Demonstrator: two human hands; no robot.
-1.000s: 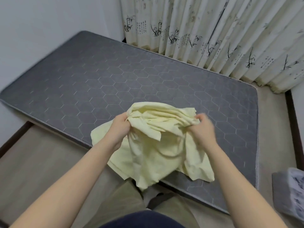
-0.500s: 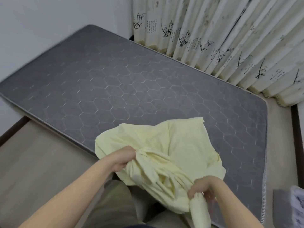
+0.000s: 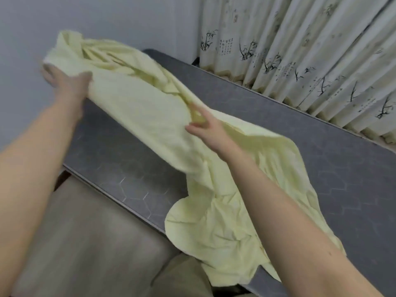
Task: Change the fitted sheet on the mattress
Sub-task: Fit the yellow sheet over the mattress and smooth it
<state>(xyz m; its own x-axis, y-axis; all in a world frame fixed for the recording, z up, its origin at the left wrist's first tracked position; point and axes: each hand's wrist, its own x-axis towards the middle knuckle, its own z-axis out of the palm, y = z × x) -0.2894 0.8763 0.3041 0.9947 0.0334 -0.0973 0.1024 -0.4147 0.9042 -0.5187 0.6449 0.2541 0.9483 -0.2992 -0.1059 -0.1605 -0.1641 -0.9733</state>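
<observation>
A pale yellow fitted sheet (image 3: 150,116) stretches in the air from upper left down to the near edge of the bare grey mattress (image 3: 342,168), which has a hexagon quilting. My left hand (image 3: 64,77) is raised high at the left and grips the sheet's far bunched end. At the sheet's middle, my right hand (image 3: 203,123) pinches a fold between its fingers. The sheet's lower part lies crumpled on the mattress and hangs over its near edge.
Cream curtains (image 3: 300,50) with a bamboo print hang along the far side of the mattress. A plain wall (image 3: 107,18) stands at the left. Beige floor (image 3: 85,232) runs along the near side, where my legs show at the bottom.
The sheet was a bundle held low near my body. Now my left hand has swung up and left, flinging the sheet out over the mattress, and my right hand has moved up to its middle.
</observation>
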